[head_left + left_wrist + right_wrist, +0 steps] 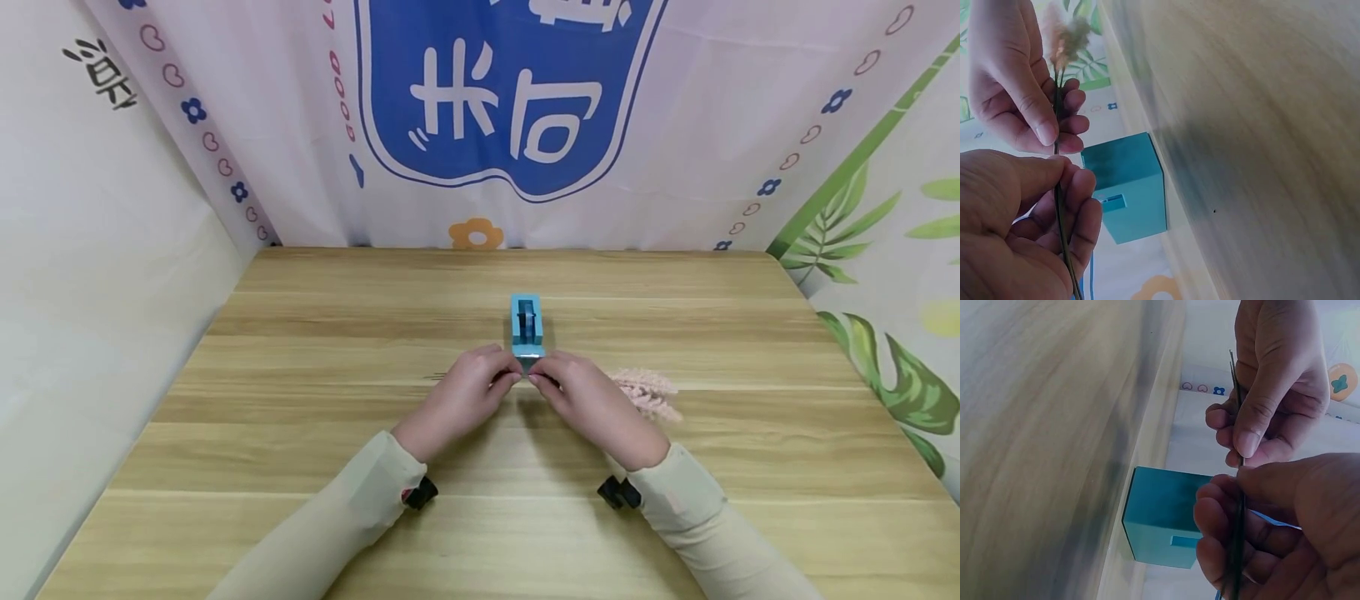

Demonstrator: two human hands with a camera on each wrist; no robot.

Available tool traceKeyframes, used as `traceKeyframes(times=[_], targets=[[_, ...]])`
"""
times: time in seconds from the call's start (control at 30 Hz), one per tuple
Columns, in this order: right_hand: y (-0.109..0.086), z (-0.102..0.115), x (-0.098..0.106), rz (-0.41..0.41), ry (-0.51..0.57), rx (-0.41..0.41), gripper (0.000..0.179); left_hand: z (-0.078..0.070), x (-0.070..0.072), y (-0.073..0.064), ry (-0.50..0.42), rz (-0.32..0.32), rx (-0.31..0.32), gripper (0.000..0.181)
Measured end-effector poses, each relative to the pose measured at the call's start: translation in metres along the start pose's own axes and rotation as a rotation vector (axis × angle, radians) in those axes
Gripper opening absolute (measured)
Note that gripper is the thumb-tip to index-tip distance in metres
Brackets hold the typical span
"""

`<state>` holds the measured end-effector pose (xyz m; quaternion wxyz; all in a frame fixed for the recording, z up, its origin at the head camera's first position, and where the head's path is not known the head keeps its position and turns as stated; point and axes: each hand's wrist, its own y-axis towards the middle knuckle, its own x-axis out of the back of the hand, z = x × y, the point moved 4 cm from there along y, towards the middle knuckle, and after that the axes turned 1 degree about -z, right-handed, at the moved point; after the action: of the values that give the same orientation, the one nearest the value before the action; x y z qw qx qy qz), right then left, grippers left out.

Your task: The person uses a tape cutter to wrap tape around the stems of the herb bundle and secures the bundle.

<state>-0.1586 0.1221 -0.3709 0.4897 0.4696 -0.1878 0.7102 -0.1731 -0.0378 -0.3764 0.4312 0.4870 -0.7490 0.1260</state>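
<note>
Both hands hold a sprig of fluffy pale pink dried-looking flowers (pixel 647 393) sideways above the table, its thin dark stems (pixel 1063 231) running across both palms. My left hand (pixel 472 387) pinches the stems between thumb and fingers, with their bare ends (pixel 1232 365) sticking out on its left. Close beside it, my right hand (pixel 581 396) pinches the same stems on the flower side, and the flower heads show past its right. A blue tape dispenser (pixel 527 321) with a tape roll stands just beyond the fingertips. Whether tape touches the stems, I cannot tell.
The wooden table (pixel 300 400) reaches back to a printed curtain (pixel 300 167). White and leaf-patterned sheets (pixel 892 292) hang at the sides. Black wrist cameras (pixel 420 493) are strapped under both sleeves.
</note>
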Motion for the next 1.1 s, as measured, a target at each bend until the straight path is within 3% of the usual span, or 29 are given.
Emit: traceKeyframes(times=[0.73, 1.1], targets=[[-0.002, -0.001, -0.007, 0.0, -0.016, 0.03, 0.003, 0.005, -0.007, -0.003, -0.047, 0.074, 0.08, 0.008], [-0.002, -0.009, -0.02, 0.117, -0.015, -0.032, 0.006, 0.014, -0.015, -0.002, 0.028, 0.162, 0.119, 0.007]])
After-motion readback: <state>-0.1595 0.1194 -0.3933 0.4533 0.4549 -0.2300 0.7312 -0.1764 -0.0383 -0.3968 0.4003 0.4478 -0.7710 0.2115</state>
